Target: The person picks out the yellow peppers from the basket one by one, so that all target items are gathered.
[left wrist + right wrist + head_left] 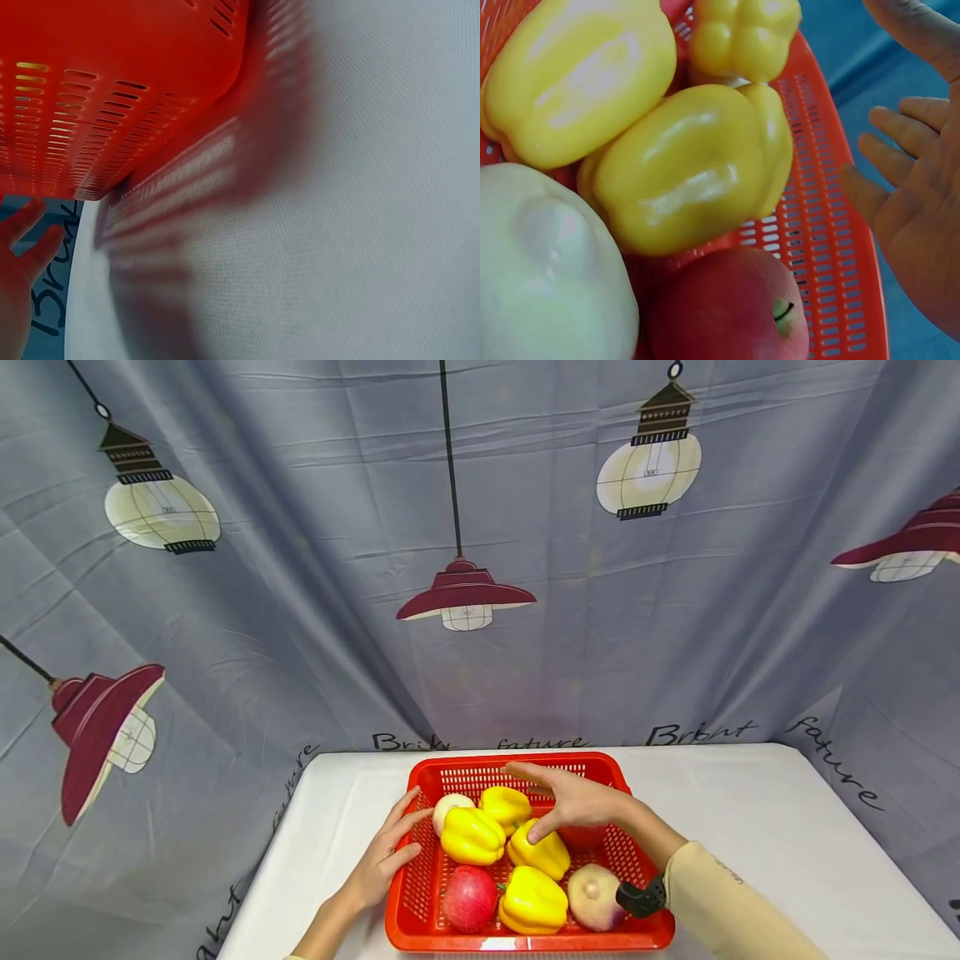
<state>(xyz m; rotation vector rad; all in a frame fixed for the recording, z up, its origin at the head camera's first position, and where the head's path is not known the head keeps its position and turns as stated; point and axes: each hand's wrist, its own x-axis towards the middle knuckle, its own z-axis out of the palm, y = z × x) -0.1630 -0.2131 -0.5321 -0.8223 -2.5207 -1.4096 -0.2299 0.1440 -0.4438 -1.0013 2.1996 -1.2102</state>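
Observation:
A red plastic basket [585,942] holds several yellow bell peppers [531,900], a red round fruit [471,900] at front left and a white-and-purple turnip [594,893] at front right. Farther back on the left sits a pale round item [448,810], partly covered by a pepper. My left hand [375,864] is at the basket's left rim with fingers spread; whether it touches is unclear. Over the basket's back right, my right hand [576,802] hovers with fingers extended, holding nothing. Beneath it lies a red apple [727,307], mostly hidden in the head view.
The basket stands on a white-covered table [757,843]. A grey-blue curtain [570,677] printed with lamps hangs behind the table and along its sides. White cloth surface extends to both sides of the basket.

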